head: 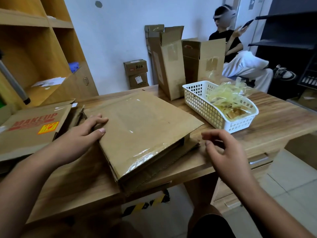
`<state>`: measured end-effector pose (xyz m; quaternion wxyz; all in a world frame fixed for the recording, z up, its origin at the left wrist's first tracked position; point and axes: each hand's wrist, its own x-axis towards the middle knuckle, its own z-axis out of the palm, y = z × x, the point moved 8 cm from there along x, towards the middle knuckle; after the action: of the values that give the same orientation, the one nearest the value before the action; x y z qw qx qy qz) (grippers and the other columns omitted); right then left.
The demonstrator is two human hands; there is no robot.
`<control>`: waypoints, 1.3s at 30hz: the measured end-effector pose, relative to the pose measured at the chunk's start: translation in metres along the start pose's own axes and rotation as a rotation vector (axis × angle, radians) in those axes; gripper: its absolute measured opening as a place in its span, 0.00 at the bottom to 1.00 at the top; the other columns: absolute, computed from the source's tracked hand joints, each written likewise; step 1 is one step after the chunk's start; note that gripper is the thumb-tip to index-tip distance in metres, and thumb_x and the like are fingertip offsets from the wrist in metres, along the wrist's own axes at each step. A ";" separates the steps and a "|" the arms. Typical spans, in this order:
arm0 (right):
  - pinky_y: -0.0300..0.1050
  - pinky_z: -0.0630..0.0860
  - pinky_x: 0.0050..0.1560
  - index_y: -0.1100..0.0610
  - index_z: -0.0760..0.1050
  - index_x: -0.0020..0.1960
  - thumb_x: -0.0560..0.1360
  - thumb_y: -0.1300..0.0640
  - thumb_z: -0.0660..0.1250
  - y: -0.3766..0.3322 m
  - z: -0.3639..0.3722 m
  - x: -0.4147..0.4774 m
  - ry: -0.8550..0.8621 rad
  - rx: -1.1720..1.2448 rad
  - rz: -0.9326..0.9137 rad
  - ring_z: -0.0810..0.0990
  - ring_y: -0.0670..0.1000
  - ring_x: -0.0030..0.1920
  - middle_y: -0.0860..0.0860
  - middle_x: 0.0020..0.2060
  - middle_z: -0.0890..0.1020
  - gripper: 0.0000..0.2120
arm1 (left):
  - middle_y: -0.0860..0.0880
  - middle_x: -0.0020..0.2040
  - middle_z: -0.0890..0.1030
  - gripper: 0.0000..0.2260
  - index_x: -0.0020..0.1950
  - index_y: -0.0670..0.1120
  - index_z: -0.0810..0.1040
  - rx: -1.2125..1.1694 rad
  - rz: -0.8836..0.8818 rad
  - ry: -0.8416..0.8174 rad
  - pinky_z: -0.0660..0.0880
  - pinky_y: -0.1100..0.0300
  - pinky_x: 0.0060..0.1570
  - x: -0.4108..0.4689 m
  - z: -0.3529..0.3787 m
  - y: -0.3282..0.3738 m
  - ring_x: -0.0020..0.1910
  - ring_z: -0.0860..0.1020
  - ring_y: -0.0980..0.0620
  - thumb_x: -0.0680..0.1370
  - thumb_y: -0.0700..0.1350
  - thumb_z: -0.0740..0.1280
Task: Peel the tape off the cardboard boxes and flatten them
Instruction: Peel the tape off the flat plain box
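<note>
Flattened box (142,127) looks light, stiff; left hand (82,133) flat on its left edge, right hand (223,150) loose and empty beside it, I'd pick at the wrinkly tape (145,157) along its near edge

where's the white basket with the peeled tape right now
In the head view, the white basket sits on the right of the wooden table, just right of the flattened box that the left hand rests on, in front of the upright boxes.

Flat box (142,127) on table (277,121), clear tape (147,156) along near edge. Left hand (80,133) rests flat on box's left edge. Right hand (221,148) off box's right corner, fingers loosely curled, empty. Basket (197,100) of tape scraps (226,97) behind it. MAKEUP box (32,129) at left.
</note>
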<state>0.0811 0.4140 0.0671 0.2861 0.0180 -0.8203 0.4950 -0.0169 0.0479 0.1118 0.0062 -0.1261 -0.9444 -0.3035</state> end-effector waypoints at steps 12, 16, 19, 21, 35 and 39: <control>0.41 0.77 0.61 0.41 0.69 0.68 0.69 0.53 0.80 0.007 0.055 0.035 -0.239 -0.004 0.135 0.78 0.42 0.60 0.43 0.61 0.79 0.33 | 0.63 0.78 0.61 0.19 0.76 0.58 0.68 -0.036 0.060 0.021 0.49 0.65 0.72 0.005 0.000 -0.003 0.76 0.53 0.67 0.85 0.46 0.57; 0.27 0.74 0.39 0.38 0.71 0.63 0.72 0.55 0.77 0.003 0.052 0.033 -0.255 -0.022 0.120 0.80 0.36 0.46 0.37 0.50 0.82 0.26 | 0.62 0.79 0.61 0.19 0.76 0.60 0.67 -0.016 0.066 0.023 0.50 0.62 0.73 0.006 0.000 -0.005 0.77 0.53 0.66 0.85 0.47 0.56; 0.28 0.75 0.40 0.39 0.72 0.64 0.73 0.58 0.75 0.006 0.044 0.030 -0.297 -0.031 0.110 0.80 0.32 0.46 0.34 0.48 0.82 0.24 | 0.63 0.79 0.61 0.19 0.76 0.60 0.67 -0.010 0.067 0.025 0.50 0.62 0.74 0.008 0.000 -0.006 0.77 0.53 0.66 0.85 0.47 0.56; 0.35 0.77 0.56 0.46 0.75 0.67 0.74 0.62 0.73 0.010 0.038 0.033 -0.331 -0.012 0.091 0.80 0.34 0.55 0.37 0.54 0.83 0.24 | 0.63 0.79 0.61 0.19 0.77 0.60 0.67 -0.009 0.069 0.024 0.50 0.61 0.74 0.009 0.001 -0.006 0.77 0.53 0.66 0.85 0.48 0.56; 0.35 0.72 0.34 0.42 0.84 0.56 0.74 0.74 0.59 0.026 0.023 0.026 -0.577 0.475 0.460 0.68 0.57 0.40 0.63 0.46 0.76 0.30 | 0.58 0.80 0.59 0.20 0.78 0.55 0.65 0.075 0.109 -0.011 0.48 0.67 0.71 0.021 0.021 0.013 0.75 0.52 0.66 0.85 0.48 0.56; 0.37 0.77 0.50 0.51 0.78 0.65 0.77 0.75 0.55 0.022 0.006 0.041 -0.403 0.476 0.454 0.83 0.44 0.54 0.49 0.60 0.84 0.27 | 0.57 0.80 0.59 0.21 0.79 0.52 0.64 0.076 0.113 -0.024 0.47 0.72 0.68 0.025 0.029 0.013 0.75 0.52 0.65 0.85 0.46 0.56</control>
<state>0.0378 0.4303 0.0675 -0.0100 -0.0014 -0.7052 0.7090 -0.0356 0.0810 0.0978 0.0167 -0.1824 -0.9466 -0.2652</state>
